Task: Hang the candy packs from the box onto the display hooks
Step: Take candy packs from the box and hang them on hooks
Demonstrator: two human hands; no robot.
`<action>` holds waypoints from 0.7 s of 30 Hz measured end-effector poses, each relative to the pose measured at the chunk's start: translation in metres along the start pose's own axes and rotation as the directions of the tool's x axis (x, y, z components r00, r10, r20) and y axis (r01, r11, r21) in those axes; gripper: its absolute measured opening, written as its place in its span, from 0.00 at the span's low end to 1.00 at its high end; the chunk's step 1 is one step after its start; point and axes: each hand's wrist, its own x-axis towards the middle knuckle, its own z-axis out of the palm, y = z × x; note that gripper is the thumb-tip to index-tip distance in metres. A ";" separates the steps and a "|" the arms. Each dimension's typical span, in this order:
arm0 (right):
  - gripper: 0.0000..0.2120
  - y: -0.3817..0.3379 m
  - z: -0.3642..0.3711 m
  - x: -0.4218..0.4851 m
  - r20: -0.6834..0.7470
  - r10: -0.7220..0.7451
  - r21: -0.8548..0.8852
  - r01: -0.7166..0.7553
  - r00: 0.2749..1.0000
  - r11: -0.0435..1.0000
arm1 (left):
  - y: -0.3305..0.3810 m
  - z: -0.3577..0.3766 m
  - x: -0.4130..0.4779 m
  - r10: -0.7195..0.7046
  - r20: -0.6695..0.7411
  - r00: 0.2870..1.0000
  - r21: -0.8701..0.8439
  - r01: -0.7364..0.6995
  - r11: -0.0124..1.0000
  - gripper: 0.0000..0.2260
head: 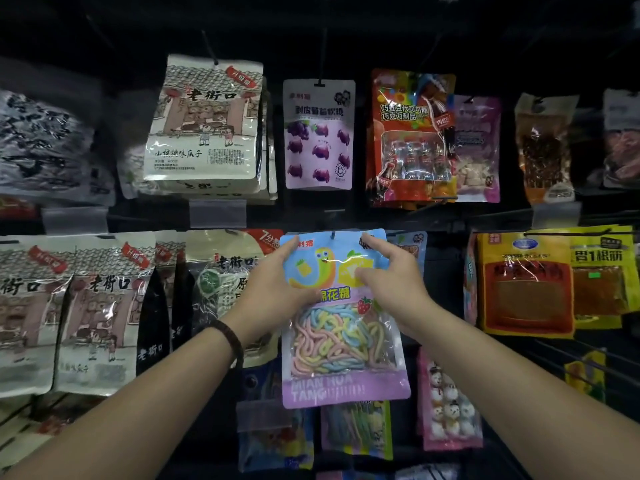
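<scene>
At mid-display, the pack (346, 344) sits upright between both hands, its top edge at a hook (333, 234). The left hand (273, 289) grips its upper left edge. The right hand (391, 282) grips its upper right edge.

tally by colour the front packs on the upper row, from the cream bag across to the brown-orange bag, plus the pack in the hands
cream pack: 1
purple packs: 2
red pack: 1
brown-orange pack: 1
blue-and-purple pack (the held one): 1
total: 6
</scene>
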 end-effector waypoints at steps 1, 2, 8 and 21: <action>0.31 0.002 0.000 0.003 0.004 0.001 -0.018 -0.001 1.000 1.000 | -0.003 0.001 0.003 -0.003 0.023 1.000 0.033 0.003 0.999 0.48; 0.31 0.004 0.001 0.007 0.010 0.000 -0.039 0.000 1.000 0.999 | -0.006 0.001 0.006 -0.009 0.047 0.999 0.064 0.006 0.998 0.48; 0.43 0.018 0.018 0.039 0.047 0.042 -0.226 -0.030 0.998 0.974 | -0.021 0.006 0.024 -0.071 0.053 0.996 0.414 0.043 0.909 0.43; 0.45 0.030 0.032 0.054 -0.035 0.108 -0.412 -0.113 0.994 0.904 | -0.022 0.005 -0.027 -0.143 0.142 0.980 0.572 0.036 0.819 0.34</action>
